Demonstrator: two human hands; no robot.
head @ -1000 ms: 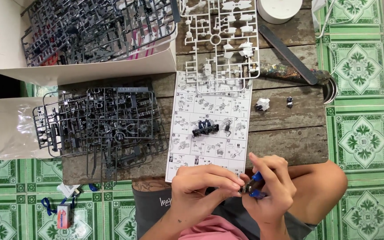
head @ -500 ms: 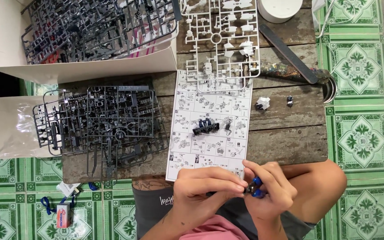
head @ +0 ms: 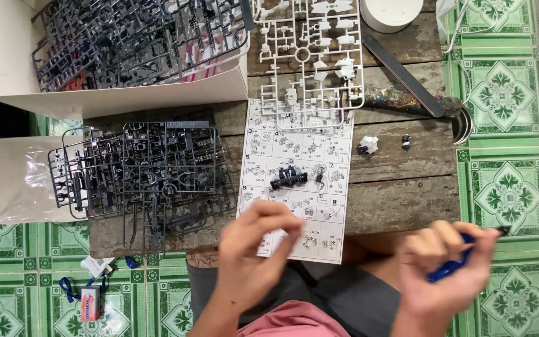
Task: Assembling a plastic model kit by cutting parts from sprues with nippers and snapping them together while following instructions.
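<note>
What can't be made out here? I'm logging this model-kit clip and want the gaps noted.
- Left hand, head view: whatever its fingertips pinch is hidden by the fingers.
- Right hand: motion blur; the blue-handled tool is mostly covered, its tip unclear.
- White round container: cut off by the top edge.
- Two small parts: too small to identify.

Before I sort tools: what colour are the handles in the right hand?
Blue handles, seen in the head view.

A blue-handled tool (head: 447, 268) is held in the right hand (head: 447, 274), off the wooden surface (head: 400, 200). The left hand (head: 254, 246) is curled over the instruction sheet (head: 297, 181), on which a dark assembled part (head: 288, 178) lies, beside grey sprues (head: 138, 175).
</note>
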